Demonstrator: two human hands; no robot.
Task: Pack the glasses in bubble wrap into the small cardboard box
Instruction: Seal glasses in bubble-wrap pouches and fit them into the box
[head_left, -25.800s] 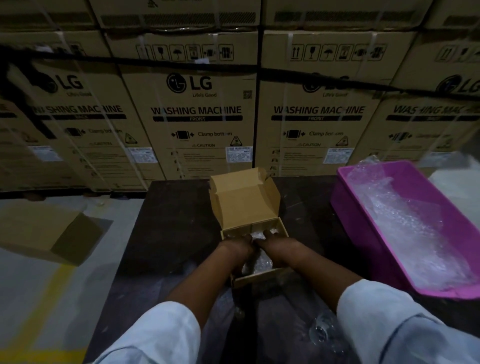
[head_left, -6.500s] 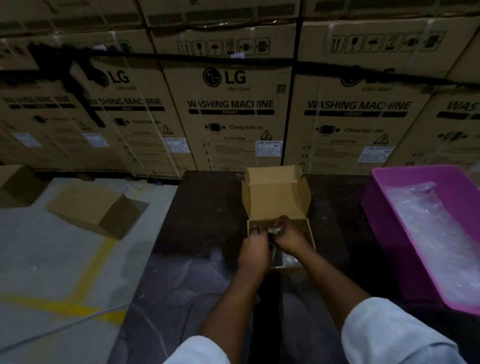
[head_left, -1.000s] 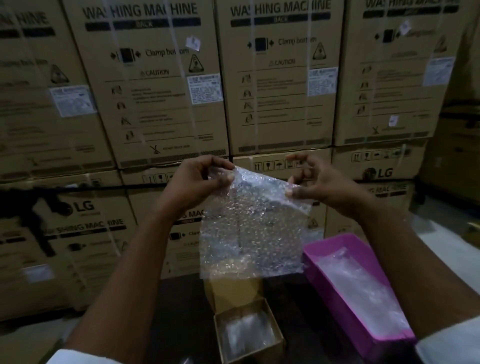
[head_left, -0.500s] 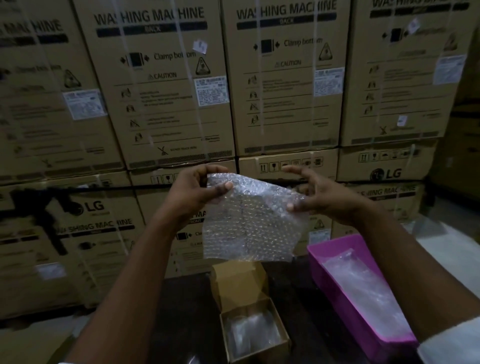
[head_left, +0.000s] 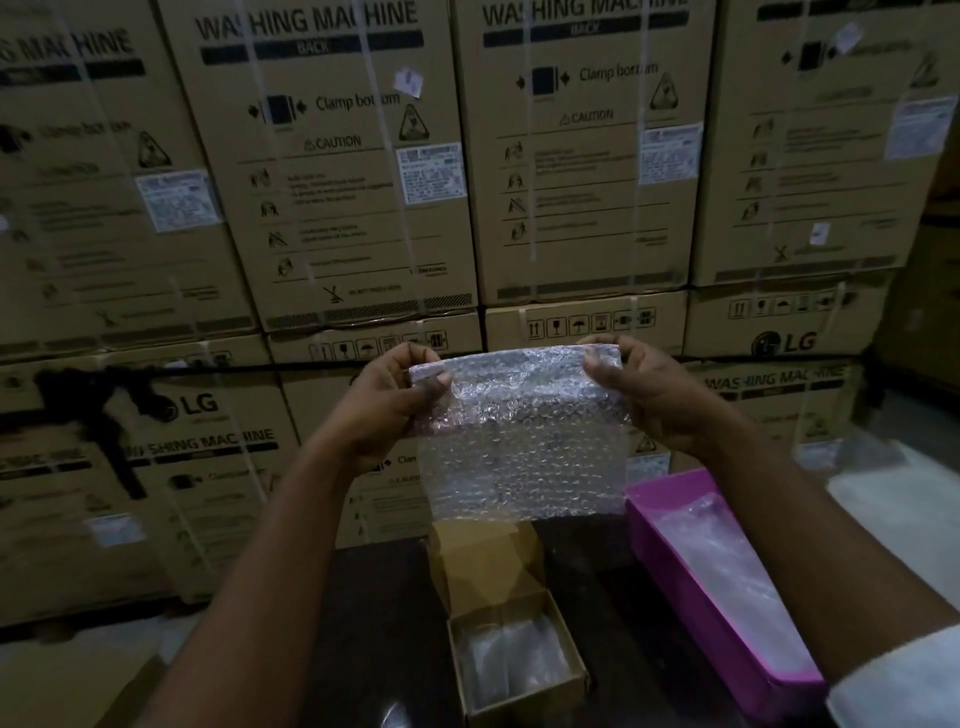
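Stacked washing-machine cartons (head_left: 332, 171) wall the background as a bubble wrap sheet (head_left: 524, 441) hangs mid-frame, its top corners pinched by the left hand (head_left: 389, 400) and right hand (head_left: 644, 384). Light and limp, it likely handles best by its edges. The small cardboard box (head_left: 514, 660) sits open below on the dark surface (head_left: 374, 623).

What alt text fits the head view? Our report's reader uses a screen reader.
Both hands, left hand and right hand, pinch the top corners of a clear bubble wrap sheet, held up above an open small brown cardboard box on a dark table, beside a pink plastic bin.
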